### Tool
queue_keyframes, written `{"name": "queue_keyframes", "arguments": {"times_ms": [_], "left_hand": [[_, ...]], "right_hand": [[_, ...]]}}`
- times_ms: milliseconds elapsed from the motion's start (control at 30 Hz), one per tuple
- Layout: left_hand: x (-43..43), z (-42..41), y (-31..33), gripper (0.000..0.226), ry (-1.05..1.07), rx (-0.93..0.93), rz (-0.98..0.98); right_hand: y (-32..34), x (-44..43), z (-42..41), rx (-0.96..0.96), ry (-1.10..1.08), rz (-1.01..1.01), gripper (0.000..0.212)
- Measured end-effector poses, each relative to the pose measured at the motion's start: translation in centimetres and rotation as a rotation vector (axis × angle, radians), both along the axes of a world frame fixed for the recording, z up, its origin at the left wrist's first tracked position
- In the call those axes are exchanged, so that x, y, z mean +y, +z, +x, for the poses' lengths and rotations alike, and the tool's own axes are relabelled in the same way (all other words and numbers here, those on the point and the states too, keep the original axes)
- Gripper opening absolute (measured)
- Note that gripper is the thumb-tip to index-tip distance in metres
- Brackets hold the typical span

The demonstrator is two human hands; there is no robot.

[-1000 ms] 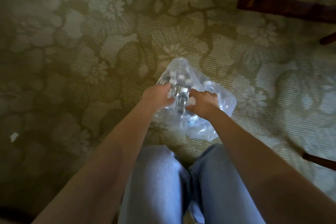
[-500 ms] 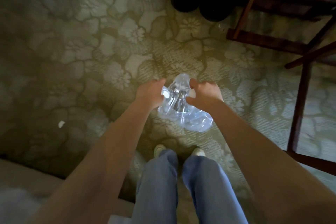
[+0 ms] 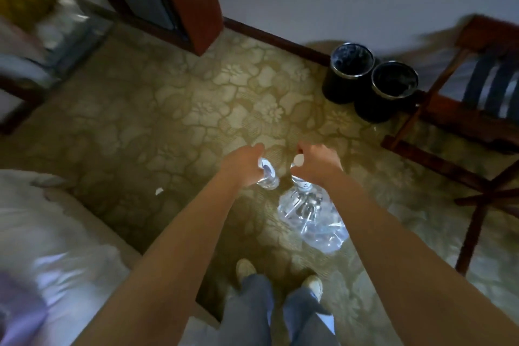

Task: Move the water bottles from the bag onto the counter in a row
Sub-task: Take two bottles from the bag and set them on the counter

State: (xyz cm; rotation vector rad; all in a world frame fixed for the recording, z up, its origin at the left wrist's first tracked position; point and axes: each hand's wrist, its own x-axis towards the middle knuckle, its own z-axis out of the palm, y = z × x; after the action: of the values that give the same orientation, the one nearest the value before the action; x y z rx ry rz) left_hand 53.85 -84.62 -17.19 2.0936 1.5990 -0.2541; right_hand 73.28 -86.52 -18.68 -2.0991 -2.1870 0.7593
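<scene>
With a water bottle point(image 3: 268, 177) clenched in your left hand point(image 3: 243, 163) and another point(image 3: 301, 177) in your right hand point(image 3: 318, 163), grip the stiff necks, since the full, thin bodies are likely slick.

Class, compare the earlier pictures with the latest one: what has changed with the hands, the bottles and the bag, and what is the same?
The person has stood up. The left hand and right hand, earlier down in the bag, have risen, each now gripping a water bottle: one left, one right. The clear plastic bag still lies on the patterned carpet with more bottles inside.
</scene>
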Motion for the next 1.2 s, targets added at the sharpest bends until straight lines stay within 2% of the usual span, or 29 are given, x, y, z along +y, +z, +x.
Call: {"name": "queue_keyframes", "arguments": {"times_ms": [33, 267, 467, 633, 700, 800, 1000, 1200], "left_hand": [[0.4, -1.4, 1.0, 0.015, 0.01, -0.003, 0.017], [6.4, -12.2, 5.3, 0.015, 0.134, 0.002, 0.066], [15.8, -22.7, 7.6, 0.023, 0.163, 0.021, 0.08], [24.3, -30.2, 9.8, 0.018, 0.215, 0.0, 0.123], [28.1, -33.0, 10.5, 0.02, 0.252, -0.011, 0.131], [33.9, -37.2, 11.2, 0.035, 0.262, 0.005, 0.163], [46.0, -45.5, 13.4, 0.04, 0.329, 0.05, 0.219], [57.7, -54.9, 16.7, 0.027, 0.391, 0.008, 0.361]], "right_hand": [[0.7, 0.9, -1.2, 0.01, 0.005, 0.011, 0.032], [5.4, 9.4, -12.1, 0.026, 0.076, 0.052, 0.034], [9.7, 18.8, -23.0, 0.069, 0.029, 0.091, 0.032], [12.9, 26.9, -30.5, 0.101, 0.072, 0.137, 0.029], [13.7, 30.8, -33.3, 0.113, 0.094, 0.139, 0.027], [14.5, 37.3, -37.5, 0.136, 0.129, 0.153, 0.025], [15.7, 50.9, -45.9, 0.204, 0.233, 0.191, 0.031], [18.6, 64.9, -54.8, 0.289, 0.204, 0.22, 0.029]]}}
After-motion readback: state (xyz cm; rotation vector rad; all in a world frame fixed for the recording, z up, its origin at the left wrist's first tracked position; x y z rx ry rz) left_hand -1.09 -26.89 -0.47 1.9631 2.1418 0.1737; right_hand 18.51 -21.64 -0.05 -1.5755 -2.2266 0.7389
